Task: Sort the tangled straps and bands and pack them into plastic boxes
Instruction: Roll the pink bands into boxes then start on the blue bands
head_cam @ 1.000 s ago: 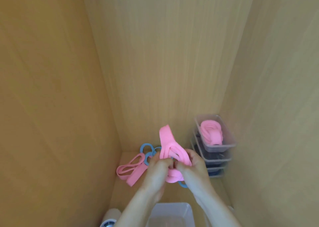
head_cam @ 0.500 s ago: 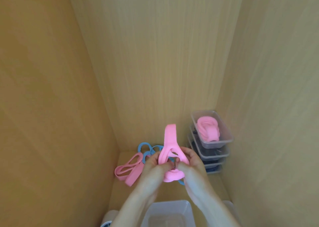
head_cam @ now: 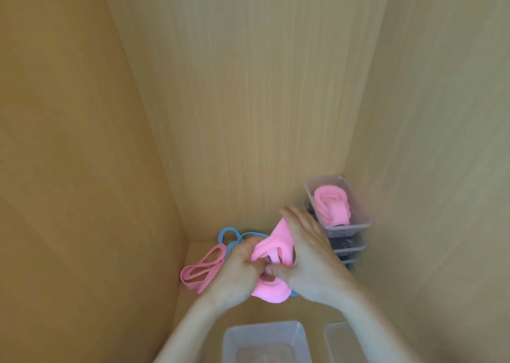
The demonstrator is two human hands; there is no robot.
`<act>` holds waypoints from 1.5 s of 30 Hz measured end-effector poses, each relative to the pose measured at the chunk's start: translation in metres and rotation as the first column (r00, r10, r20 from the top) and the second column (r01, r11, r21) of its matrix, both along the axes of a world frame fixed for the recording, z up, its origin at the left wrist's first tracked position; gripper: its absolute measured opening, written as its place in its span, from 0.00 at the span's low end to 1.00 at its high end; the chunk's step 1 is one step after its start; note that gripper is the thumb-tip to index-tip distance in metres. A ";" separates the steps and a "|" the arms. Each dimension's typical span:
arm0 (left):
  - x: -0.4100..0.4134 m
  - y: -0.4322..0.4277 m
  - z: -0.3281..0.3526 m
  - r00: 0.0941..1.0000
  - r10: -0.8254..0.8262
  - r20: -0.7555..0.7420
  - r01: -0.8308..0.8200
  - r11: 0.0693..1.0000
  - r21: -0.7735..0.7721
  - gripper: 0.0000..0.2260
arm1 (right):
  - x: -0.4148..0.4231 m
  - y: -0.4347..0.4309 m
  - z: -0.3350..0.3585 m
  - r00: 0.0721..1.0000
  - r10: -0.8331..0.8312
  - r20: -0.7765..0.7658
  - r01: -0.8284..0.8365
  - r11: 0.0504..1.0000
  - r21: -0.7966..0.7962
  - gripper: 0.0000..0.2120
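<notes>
A folded pink band (head_cam: 271, 252) is held between both hands above the shelf floor. My left hand (head_cam: 238, 273) grips its lower left part with curled fingers. My right hand (head_cam: 309, 255) lies over the band's upper loop with its fingers stretched along it, thumb pinching the fold. Another pink band (head_cam: 202, 269) lies loose on the floor at the left. Blue bands (head_cam: 229, 235) lie behind the hands, partly hidden. A clear plastic box (head_cam: 265, 340) stands open at the bottom edge.
A stack of clear boxes (head_cam: 350, 246) stands in the right back corner; the top box (head_cam: 361, 213) holds a coiled pink band (head_cam: 332, 205). Another clear box or lid (head_cam: 335, 340) is at the bottom right. Wooden walls close in on three sides.
My right hand has moved up over the band's raised loop and folded it down. The band sits more compact between the hands than before.
</notes>
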State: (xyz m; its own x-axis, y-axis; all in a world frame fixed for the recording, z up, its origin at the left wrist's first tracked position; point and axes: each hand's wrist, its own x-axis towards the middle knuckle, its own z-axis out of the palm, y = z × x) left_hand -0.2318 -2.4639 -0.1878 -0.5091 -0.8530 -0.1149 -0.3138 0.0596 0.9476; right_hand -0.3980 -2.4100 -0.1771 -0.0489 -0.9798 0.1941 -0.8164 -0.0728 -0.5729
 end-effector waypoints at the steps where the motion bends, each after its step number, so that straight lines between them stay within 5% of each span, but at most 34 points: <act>1: 0.002 0.000 0.001 0.999 -0.049 0.011 0.049 0.999 -0.012 0.12 | -0.004 -0.002 0.003 1.000 0.008 -0.026 -0.006 0.997 0.073 0.47; 6: 0.005 0.001 0.010 0.990 -0.134 0.037 0.136 0.989 -0.055 0.12 | -0.013 -0.001 0.002 0.930 -0.048 0.364 -0.060 0.958 0.280 0.26; 15: 0.005 0.005 0.005 0.995 -0.099 0.009 0.100 0.993 -0.070 0.11 | -0.006 0.004 -0.019 0.730 -0.146 0.667 -0.004 0.976 0.218 0.22; 21: 0.008 0.002 0.008 0.990 -0.137 -0.027 0.138 0.990 0.040 0.09 | -0.008 0.003 -0.028 0.665 -0.211 0.717 0.053 0.970 0.236 0.18; 25: 0.012 0.004 0.011 0.977 -0.169 -0.132 0.185 0.975 0.123 0.17 | -0.012 0.005 -0.029 0.628 -0.206 0.751 0.049 0.973 0.226 0.15; 34: 0.012 0.010 -0.017 0.976 0.038 -0.213 -0.022 0.997 0.078 0.13 | -0.009 0.008 -0.032 0.613 -0.136 0.778 0.020 0.987 0.157 0.22; 45: 0.001 0.012 -0.016 0.981 0.059 -0.187 -0.079 0.992 -0.103 0.15 | -0.022 0.015 -0.030 0.538 -0.043 0.842 -0.177 0.971 0.163 0.19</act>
State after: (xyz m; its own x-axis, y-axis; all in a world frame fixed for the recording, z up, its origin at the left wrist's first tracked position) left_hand -0.2303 -2.4518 -0.2036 -0.4523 -0.8890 0.0710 -0.1423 0.1506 0.9783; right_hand -0.4197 -2.3946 -0.2075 -0.0132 -0.9948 -0.1006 0.0462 0.0999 -0.9939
